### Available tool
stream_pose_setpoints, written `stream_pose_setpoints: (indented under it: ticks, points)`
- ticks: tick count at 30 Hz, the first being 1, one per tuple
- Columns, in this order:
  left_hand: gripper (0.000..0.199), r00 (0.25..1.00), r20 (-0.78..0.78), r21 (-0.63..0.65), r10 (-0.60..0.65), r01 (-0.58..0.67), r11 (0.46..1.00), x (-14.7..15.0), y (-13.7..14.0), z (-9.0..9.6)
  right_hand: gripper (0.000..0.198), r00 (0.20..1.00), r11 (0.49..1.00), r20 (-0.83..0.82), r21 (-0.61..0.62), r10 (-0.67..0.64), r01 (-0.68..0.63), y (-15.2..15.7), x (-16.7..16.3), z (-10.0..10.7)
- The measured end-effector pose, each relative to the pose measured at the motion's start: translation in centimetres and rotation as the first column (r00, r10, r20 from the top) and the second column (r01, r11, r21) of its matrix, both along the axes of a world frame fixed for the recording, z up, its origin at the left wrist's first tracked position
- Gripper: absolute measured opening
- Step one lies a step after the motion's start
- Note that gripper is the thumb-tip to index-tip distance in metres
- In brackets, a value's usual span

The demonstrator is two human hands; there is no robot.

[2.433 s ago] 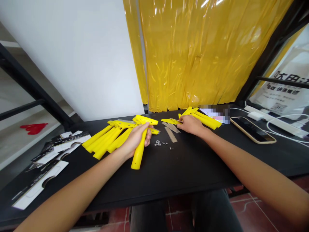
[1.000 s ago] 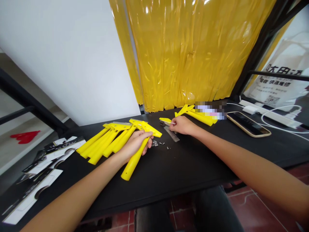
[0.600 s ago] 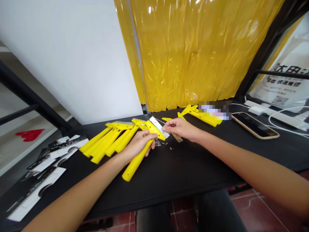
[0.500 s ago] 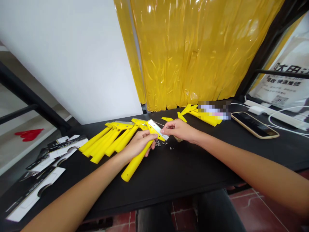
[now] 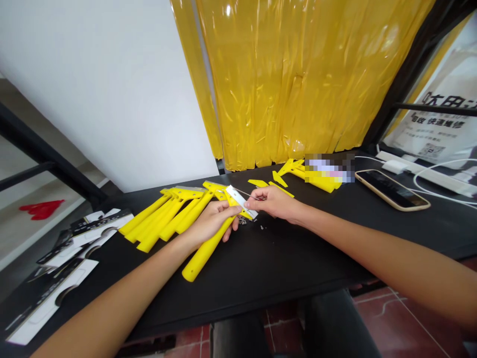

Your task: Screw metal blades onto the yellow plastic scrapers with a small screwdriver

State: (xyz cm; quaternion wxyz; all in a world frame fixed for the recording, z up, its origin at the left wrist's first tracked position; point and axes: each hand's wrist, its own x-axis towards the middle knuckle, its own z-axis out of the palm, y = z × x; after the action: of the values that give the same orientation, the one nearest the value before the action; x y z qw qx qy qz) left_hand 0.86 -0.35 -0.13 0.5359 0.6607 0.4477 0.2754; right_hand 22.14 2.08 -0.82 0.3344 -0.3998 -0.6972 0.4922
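Observation:
My left hand [image 5: 218,219] is wrapped around the neck of a yellow scraper [image 5: 204,254], its handle slanting down toward the near edge of the table. A flat silver blade [image 5: 240,201] lies across the scraper's head. My right hand [image 5: 274,201] is closed on a thin metal rod [image 5: 244,192], perhaps a hex key, whose kind I cannot make out for sure. The right fingertips touch the blade's edge. Small screws [image 5: 242,220] lie on the table just under the scraper head. Several yellow scrapers [image 5: 164,216] rest side by side left of my left hand.
Loose yellow plates [image 5: 258,183] and more yellow scrapers [image 5: 324,183] lie beyond my right hand. A phone [image 5: 391,189] and white cables are at the right, by a power strip [image 5: 443,179]. Black and white cardboard sleeves [image 5: 52,303] cover the table's left end. Yellow plastic strips [image 5: 298,84] hang behind.
Both hands keep their hold on the scraper and the rod. The blade and scraper head have shifted very slightly, and the whole view has moved a little.

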Motion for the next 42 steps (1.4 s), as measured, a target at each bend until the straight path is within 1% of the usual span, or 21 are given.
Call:
stream_pose_setpoints:
  ticks: [3, 6, 8, 12, 16, 18, 20, 22, 23, 25, 26, 27, 28, 29, 32, 34, 36, 37, 39, 40, 42]
  points:
    - [0.026, 0.999, 0.027, 0.001, -0.021, 0.021, 1.0, -0.1, 0.1, -0.3, 0.032, 0.999, 1.0, -0.044, 0.024, 0.017, -0.016, 0.0, -0.2, -0.5]
    - [0.02, 0.999, 0.034, -0.006, -0.014, 0.014, 1.0, 0.0, 0.1, -0.2, 0.031, 0.999, 0.999, -0.041, 0.028, 0.036, -0.035, -0.1, -0.5, -0.9]
    - [0.024, 1.0, 0.018, -0.003, -0.014, 0.015, 1.0, 0.1, 0.0, 0.0, 0.029, 0.998, 0.998, -0.029, 0.031, 0.05, -0.049, -0.2, -0.6, -1.1]
    - [0.042, 0.999, -0.029, 0.004, -0.027, 0.027, 1.0, 0.1, -0.2, 0.3, 0.027, 0.998, 0.998, -0.026, 0.048, 0.052, -0.05, -0.2, -0.6, -1.2]
    - [0.044, 0.999, -0.029, -0.007, -0.036, 0.036, 0.999, 0.0, -0.2, 0.3, 0.031, 0.997, 0.996, 0.001, 0.059, 0.074, -0.074, -0.4, -0.7, -1.2]
    - [0.044, 0.999, -0.02, -0.005, -0.029, 0.029, 1.0, 0.0, -0.1, 0.1, 0.033, 0.996, 0.995, 0.005, 0.044, 0.084, -0.084, -0.5, -0.8, -1.0]
    - [0.042, 1.0, 0.007, -0.005, 0.012, -0.012, 1.0, 0.1, -0.1, -0.1, 0.034, 0.999, 0.999, -0.025, 0.026, 0.036, -0.035, -0.5, -0.8, -0.7]
    - [0.038, 0.997, 0.044, -0.017, 0.063, -0.063, 0.998, 0.2, 0.0, -0.3, 0.036, 0.995, 0.996, -0.053, 0.034, -0.084, 0.086, 0.1, -0.3, -0.2]
    - [0.036, 0.995, 0.06, -0.026, 0.083, -0.082, 0.996, 0.2, 0.0, -0.4, 0.037, 0.987, 0.985, -0.049, 0.065, -0.154, 0.157, 0.6, 0.2, 0.0]
    - [0.034, 0.993, 0.071, -0.042, 0.098, -0.095, 0.995, 0.2, 0.0, -0.4, 0.041, 0.957, 0.95, 0.032, 0.133, -0.288, 0.282, 2.1, 1.6, 0.3]
    - [0.034, 0.993, 0.069, -0.047, 0.099, -0.096, 0.994, 0.3, -0.1, -0.4, 0.04, 0.931, 0.922, 0.094, 0.209, -0.352, 0.327, 2.9, 2.4, 0.4]
    - [0.034, 0.993, 0.065, -0.051, 0.099, -0.096, 0.994, 0.3, -0.1, -0.4, 0.037, 0.909, 0.896, 0.166, 0.308, -0.382, 0.32, 3.6, 3.3, 0.3]
    - [0.035, 0.993, 0.06, -0.053, 0.097, -0.094, 0.994, 0.3, -0.2, -0.3, 0.034, 0.879, 0.87, 0.253, 0.404, -0.404, 0.283, 4.2, 4.0, 0.2]
    - [0.035, 0.994, 0.057, -0.054, 0.096, -0.093, 0.994, 0.3, -0.2, -0.2, 0.032, 0.838, 0.845, 0.326, 0.467, -0.438, 0.26, 4.8, 4.6, 0.0]
    - [0.035, 0.993, 0.053, -0.043, 0.103, -0.101, 0.994, 0.4, -0.3, -0.1, 0.031, 0.744, 0.848, 0.485, 0.489, -0.46, 0.205, 5.5, 5.3, -0.8]
    - [0.035, 0.993, 0.054, -0.033, 0.101, -0.1, 0.994, 0.4, -0.2, -0.2, 0.035, 0.682, 0.828, 0.539, 0.529, -0.495, 0.182, 5.6, 4.9, -1.4]
    - [0.035, 0.994, 0.065, -0.03, 0.092, -0.091, 0.995, 0.4, -0.1, -0.4, 0.045, 0.628, 0.802, 0.565, 0.573, -0.535, 0.167, 5.8, 4.4, -1.9]
    - [0.036, 0.994, 0.071, -0.033, 0.087, -0.085, 0.996, 0.3, -0.1, -0.5, 0.049, 0.611, 0.799, 0.577, 0.579, -0.542, 0.161, 6.0, 4.2, -2.1]
    - [0.038, 0.994, 0.072, -0.037, 0.077, -0.074, 0.997, 0.3, 0.0, -0.6, 0.054, 0.592, 0.81, 0.603, 0.565, -0.534, 0.155, 6.4, 3.9, -2.4]
    - [0.039, 0.995, 0.068, -0.038, 0.073, -0.07, 0.997, 0.3, 0.0, -0.6, 0.053, 0.59, 0.819, 0.613, 0.552, -0.525, 0.154, 6.6, 3.9, -2.5]
    - [0.041, 0.996, 0.059, -0.038, 0.065, -0.063, 0.997, 0.3, -0.1, -0.5, 0.044, 0.602, 0.837, 0.619, 0.523, -0.504, 0.162, 7.0, 4.0, -2.5]
